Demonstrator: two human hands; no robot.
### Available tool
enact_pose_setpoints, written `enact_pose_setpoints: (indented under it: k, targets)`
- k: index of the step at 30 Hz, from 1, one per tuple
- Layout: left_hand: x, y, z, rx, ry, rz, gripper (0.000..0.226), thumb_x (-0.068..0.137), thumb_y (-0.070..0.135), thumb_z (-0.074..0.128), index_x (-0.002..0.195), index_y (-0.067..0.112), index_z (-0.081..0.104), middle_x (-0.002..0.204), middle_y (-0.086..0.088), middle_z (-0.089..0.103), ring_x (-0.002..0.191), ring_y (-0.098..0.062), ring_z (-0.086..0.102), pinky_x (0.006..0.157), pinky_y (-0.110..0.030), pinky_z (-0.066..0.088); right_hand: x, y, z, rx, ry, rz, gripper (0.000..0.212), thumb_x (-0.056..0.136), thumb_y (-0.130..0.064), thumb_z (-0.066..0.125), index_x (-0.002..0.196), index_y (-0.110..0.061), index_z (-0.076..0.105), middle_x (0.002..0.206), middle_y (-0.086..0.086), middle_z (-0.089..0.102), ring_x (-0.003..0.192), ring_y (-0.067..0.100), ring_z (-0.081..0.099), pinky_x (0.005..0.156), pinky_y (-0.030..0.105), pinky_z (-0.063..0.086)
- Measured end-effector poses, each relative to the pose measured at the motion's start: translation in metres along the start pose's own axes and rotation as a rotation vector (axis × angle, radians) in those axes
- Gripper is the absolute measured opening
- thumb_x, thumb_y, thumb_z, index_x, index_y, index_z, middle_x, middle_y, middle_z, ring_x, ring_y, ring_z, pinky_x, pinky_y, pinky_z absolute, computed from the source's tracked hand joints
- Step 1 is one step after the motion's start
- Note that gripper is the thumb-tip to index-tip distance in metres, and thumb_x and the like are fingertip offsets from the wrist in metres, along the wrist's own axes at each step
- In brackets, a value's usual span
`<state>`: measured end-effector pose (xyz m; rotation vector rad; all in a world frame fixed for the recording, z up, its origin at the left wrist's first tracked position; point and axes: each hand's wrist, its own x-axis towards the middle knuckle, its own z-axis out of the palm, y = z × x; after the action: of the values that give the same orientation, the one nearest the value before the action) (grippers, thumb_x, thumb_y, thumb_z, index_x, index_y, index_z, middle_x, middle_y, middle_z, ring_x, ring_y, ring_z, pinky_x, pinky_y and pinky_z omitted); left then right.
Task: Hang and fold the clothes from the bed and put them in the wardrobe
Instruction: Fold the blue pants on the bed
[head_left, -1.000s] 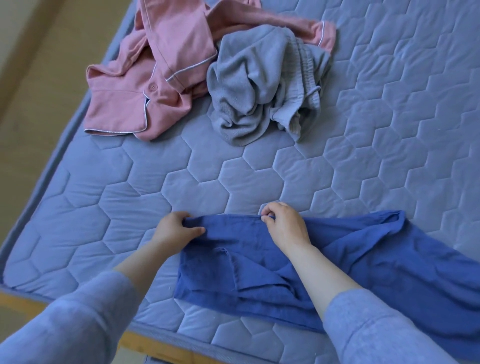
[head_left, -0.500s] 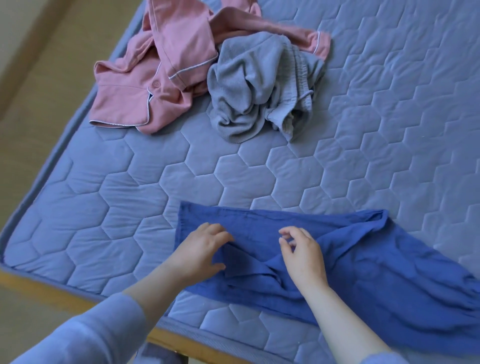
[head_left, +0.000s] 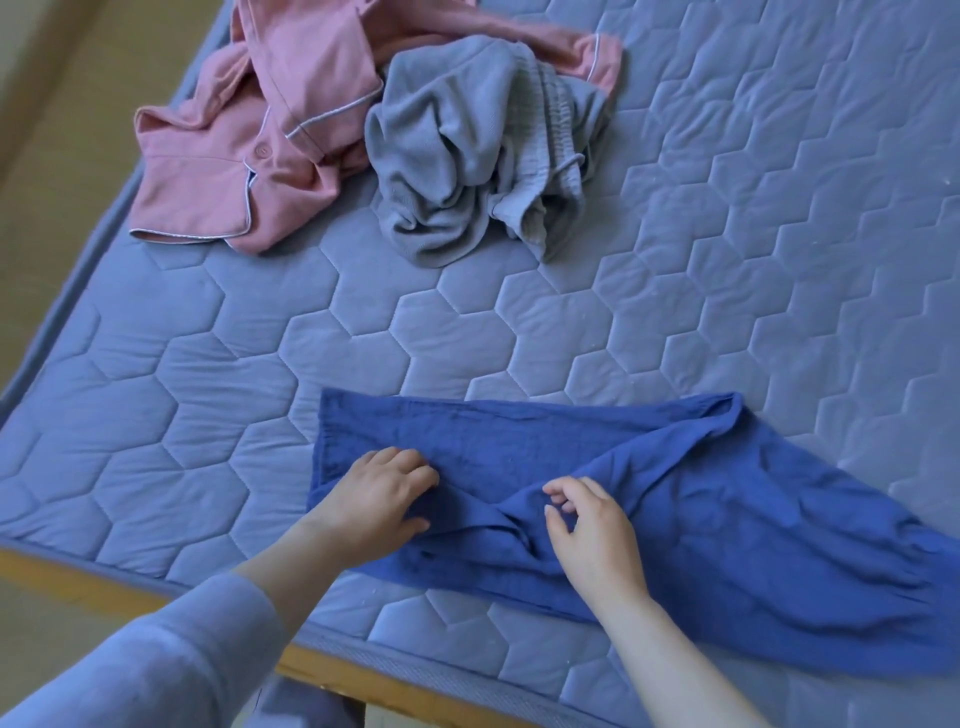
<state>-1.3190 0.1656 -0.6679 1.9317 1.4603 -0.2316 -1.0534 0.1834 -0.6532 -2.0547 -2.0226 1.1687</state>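
Left hand (head_left: 376, 499) flat, fingers pressing blue garment (head_left: 519, 447). Right hand (head_left: 595, 535) loosely curled over fold; we cannot tell if it pinches. Blue garment lower centre, long axis left-right, near front edge of bed (head_left: 208, 415). Open mattress above. We count three: blue garment, pink garment (head_left: 218, 192), grey garment (head_left: 457, 156), the last two upper left.
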Motion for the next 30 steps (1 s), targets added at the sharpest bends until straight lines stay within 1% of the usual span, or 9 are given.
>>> enact_pose_setpoints:
  k: [2, 3, 6, 10, 15, 23, 26, 28, 30]
  targets:
    - [-0.001, -0.001, 0.001, 0.081, -0.126, 0.009, 0.07, 0.076, 0.057, 0.064, 0.137, 0.028, 0.047, 0.138, 0.008, 0.038, 0.126, -0.017, 0.039, 0.108, -0.03, 0.026, 0.0, 0.001, -0.001, -0.006, 0.0, -0.002, 0.018, 0.087, -0.015, 0.063, 0.103, -0.023, 0.066, 0.097, -0.015, 0.058, 0.085, 0.001, 0.054, 0.074, 0.017, 0.045]
    - [-0.001, -0.001, 0.002, 0.116, -0.143, 0.013, 0.075, 0.073, 0.059, 0.065, 0.138, 0.027, 0.046, 0.14, 0.007, 0.035, 0.128, -0.017, 0.037, 0.11, -0.029, 0.025, 0.0, 0.001, -0.001, -0.008, -0.003, -0.006, 0.018, 0.087, -0.015, 0.063, 0.102, -0.023, 0.066, 0.097, -0.015, 0.058, 0.085, 0.001, 0.054, 0.073, 0.015, 0.043]
    - [0.004, 0.003, 0.008, 0.137, -0.096, -0.01, 0.063, 0.076, 0.053, 0.063, 0.132, 0.029, 0.052, 0.138, 0.008, 0.037, 0.126, -0.018, 0.036, 0.108, -0.029, 0.025, 0.0, -0.002, 0.0, 0.006, -0.046, -0.037, 0.014, 0.085, -0.016, 0.065, 0.095, -0.025, 0.067, 0.093, -0.017, 0.058, 0.083, -0.001, 0.054, 0.07, 0.009, 0.041]
    - [0.011, 0.004, 0.01, 0.062, -0.046, -0.053, 0.042, 0.083, 0.049, 0.058, 0.122, 0.033, 0.061, 0.13, 0.011, 0.044, 0.119, -0.016, 0.04, 0.104, -0.027, 0.026, -0.002, -0.008, 0.009, 0.02, -0.124, -0.1, 0.009, 0.082, -0.021, 0.069, 0.091, -0.023, 0.069, 0.089, -0.016, 0.061, 0.081, 0.0, 0.054, 0.074, 0.015, 0.046]
    - [0.008, 0.001, 0.007, -0.02, -0.089, -0.057, 0.068, 0.071, 0.071, 0.062, 0.125, 0.031, 0.06, 0.129, 0.011, 0.044, 0.118, -0.014, 0.042, 0.104, -0.028, 0.028, -0.001, -0.017, 0.022, -0.086, -0.207, -0.081, 0.02, 0.086, -0.027, 0.065, 0.106, -0.023, 0.067, 0.104, -0.012, 0.061, 0.099, 0.007, 0.056, 0.081, 0.018, 0.044]
    - [0.003, 0.001, 0.014, -0.047, -0.042, -0.07, 0.059, 0.074, 0.054, 0.069, 0.127, 0.031, 0.058, 0.131, 0.011, 0.043, 0.117, -0.016, 0.042, 0.101, -0.029, 0.031, 0.01, -0.045, 0.021, -0.062, -0.133, -0.088, 0.018, 0.097, -0.026, 0.051, 0.093, -0.014, 0.063, 0.09, 0.0, 0.063, 0.085, 0.021, 0.059, 0.075, 0.038, 0.047]
    - [0.002, 0.003, 0.013, -0.109, 0.063, -0.084, 0.032, 0.082, 0.035, 0.065, 0.112, 0.025, 0.068, 0.119, 0.007, 0.055, 0.106, -0.02, 0.05, 0.093, -0.031, 0.038, 0.013, -0.052, 0.017, -0.056, -0.122, -0.105, 0.022, 0.099, -0.031, 0.047, 0.088, -0.014, 0.055, 0.07, -0.003, 0.057, 0.072, 0.026, 0.055, 0.068, 0.041, 0.045]
    - [-0.002, 0.004, 0.01, -0.25, 0.19, -0.121, 0.013, 0.088, 0.023, 0.062, 0.085, 0.012, 0.07, 0.093, 0.002, 0.061, 0.088, -0.024, 0.053, 0.081, -0.035, 0.044, 0.014, -0.055, 0.015, -0.051, -0.125, -0.125, 0.022, 0.099, -0.033, 0.047, 0.086, -0.016, 0.054, 0.06, -0.006, 0.047, 0.066, 0.024, 0.05, 0.064, 0.04, 0.045]
    - [-0.007, 0.006, 0.005, -0.431, 0.27, -0.254, 0.031, 0.092, 0.021, 0.059, 0.064, 0.009, 0.052, 0.068, 0.004, 0.049, 0.071, -0.021, 0.049, 0.065, -0.034, 0.04, 0.015, -0.056, 0.013, -0.039, -0.115, -0.133, 0.023, 0.099, -0.034, 0.048, 0.083, -0.019, 0.053, 0.055, -0.008, 0.041, 0.061, 0.017, 0.043, 0.063, 0.038, 0.042]
